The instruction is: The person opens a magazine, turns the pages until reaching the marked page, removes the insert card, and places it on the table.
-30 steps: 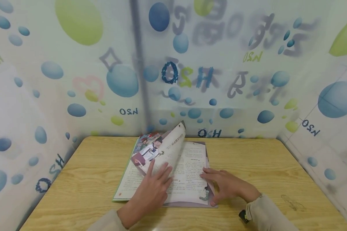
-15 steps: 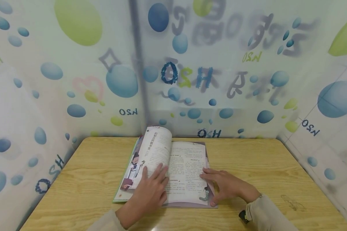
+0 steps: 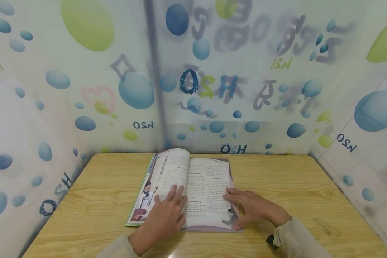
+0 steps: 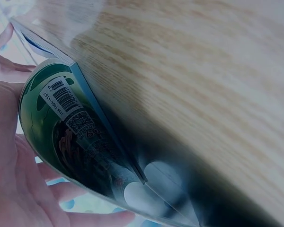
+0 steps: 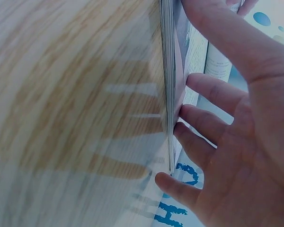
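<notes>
An open magazine (image 3: 208,186) lies on the wooden table, its left page (image 3: 172,172) bowed up near the spine. My left hand (image 3: 167,213) rests on the lower part of that page with fingers spread. In the left wrist view a green cover (image 4: 45,104) with a barcode (image 4: 65,98) curves beside the palm. At the right edge of the right page is my right hand (image 3: 256,206), fingertips on the paper and thumb by the lower corner. The right wrist view shows its relaxed fingers (image 5: 199,120) against the stacked page edges (image 5: 167,80).
The wooden table (image 3: 293,186) stretches to both sides of the magazine. Behind it hangs a pale curtain (image 3: 193,107) printed with blue and green drops, and similar panels close in both sides. A small black object (image 3: 272,242) sits at the right sleeve.
The raised page has swung over to the left and settled lower under my left hand, which has slid slightly left and down. The right hand has stayed in place.
</notes>
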A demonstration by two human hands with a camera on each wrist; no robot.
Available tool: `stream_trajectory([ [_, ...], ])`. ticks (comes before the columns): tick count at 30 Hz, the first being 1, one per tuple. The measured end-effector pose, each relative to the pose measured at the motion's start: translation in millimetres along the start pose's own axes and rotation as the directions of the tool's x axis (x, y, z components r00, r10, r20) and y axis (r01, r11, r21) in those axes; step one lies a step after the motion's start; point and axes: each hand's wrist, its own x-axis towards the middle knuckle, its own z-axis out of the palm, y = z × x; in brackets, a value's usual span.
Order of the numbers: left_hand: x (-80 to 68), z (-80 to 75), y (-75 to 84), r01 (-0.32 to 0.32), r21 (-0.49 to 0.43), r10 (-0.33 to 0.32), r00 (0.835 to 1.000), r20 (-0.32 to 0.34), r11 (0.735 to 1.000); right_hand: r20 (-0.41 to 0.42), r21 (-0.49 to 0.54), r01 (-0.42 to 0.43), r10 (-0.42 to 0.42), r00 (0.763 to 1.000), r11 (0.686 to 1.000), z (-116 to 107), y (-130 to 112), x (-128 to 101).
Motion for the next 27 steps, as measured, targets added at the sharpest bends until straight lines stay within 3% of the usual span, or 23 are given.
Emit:
stream_trajectory([
  [16,0.7,-3.0,0.2,0.014,0.002,-0.014,1.0,0.019,1.0,-0.022,0.001,0.009,-0.009,1.0,1.0,-1.6,-2.5,-0.1],
  [27,5.0,-0.9,5.8,0.027,-0.071,-0.025,0.999,0.031,0.997,-0.058,-0.02,0.019,-0.02,0.998,1.0,-1.6,-1.3,3.9],
])
